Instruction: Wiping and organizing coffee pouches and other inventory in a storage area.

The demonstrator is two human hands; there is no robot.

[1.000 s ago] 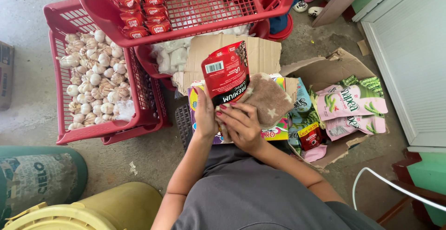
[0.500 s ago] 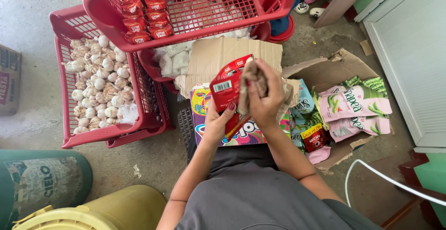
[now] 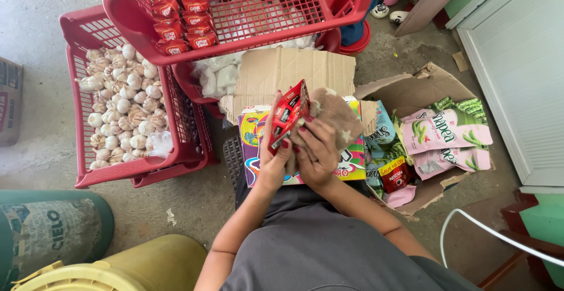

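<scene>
Cut off by the top edge: upper red basket (image 3: pixel 247 9). Beneath that basket, partly hidden: white bags (image 3: pixel 214 76).

red basket (image 3: pixel 176 165) of what looks like garlic (image 3: pixel 120 106); pink snack bags (image 3: pixel 446 129)

upper left: bare concrete floor (image 3: pixel 41 9), open passage.
top centre: raised red basket (image 3: pixel 247 9) overhangs, blocks reaching up.
left: red crate of garlic (image 3: pixel 123 109) walls the side.
right: open cardboard box (image 3: pixel 411 91) of snack packs fills the floor.
bottom left: yellow bucket (image 3: pixel 147 264), green drum (image 3: pixel 53 226) close that corner.
</scene>
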